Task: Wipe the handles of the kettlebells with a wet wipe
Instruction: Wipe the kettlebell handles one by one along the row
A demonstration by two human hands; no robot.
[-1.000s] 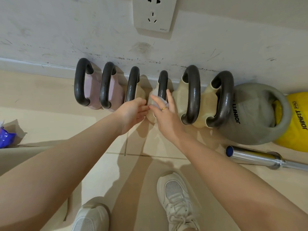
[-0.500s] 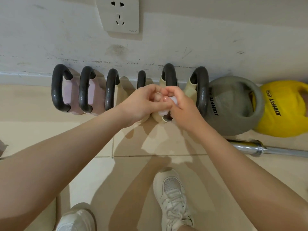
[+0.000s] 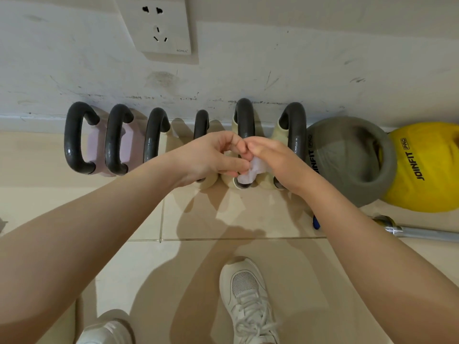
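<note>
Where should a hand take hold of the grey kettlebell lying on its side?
Grip the grey kettlebell by its thick handle loop, which faces the camera and the floor side. Come from the front, away from the wall; the yellow kettlebell crowds its right.

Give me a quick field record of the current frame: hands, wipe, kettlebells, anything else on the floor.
left hand: fingers curled, pinching the wet wipe
right hand: also holding the wipe, above the row
wipe: crumpled between both hands, in front of the fifth handle
black-handled kettlebells: six, in a row along the wall
grey kettlebell: right of the row
yellow kettlebell: far right
barbell: on the floor, lower right
wall socket: above the row
</note>
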